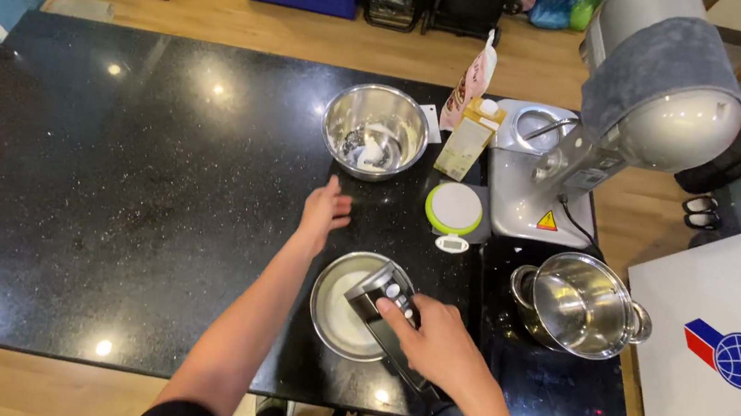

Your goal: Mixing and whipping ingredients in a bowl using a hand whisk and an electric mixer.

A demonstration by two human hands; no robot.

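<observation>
Head view: black counter (110,206).
Right hand (439,341): fingers closed round hand mixer (386,317) over lower-centre bowl (326,314).
Left hand (325,212): fingers spread, empty.
Carton (464,144): cream-yellow, upper centre.
Sign (724,369): white, red-blue emblem, lower right.

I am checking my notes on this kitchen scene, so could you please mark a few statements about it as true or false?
1. The right hand grips a hand mixer over a steel bowl holding something white. True.
2. The left hand holds the carton. False: it is open and empty above the black counter, apart from the carton.
3. The steel pot stands to the right of the mixer bowl. True.
4. The round kitchen scale carries a bowl. False: its plate is bare.
5. The stand mixer's head is covered with a grey cloth. True.
</observation>
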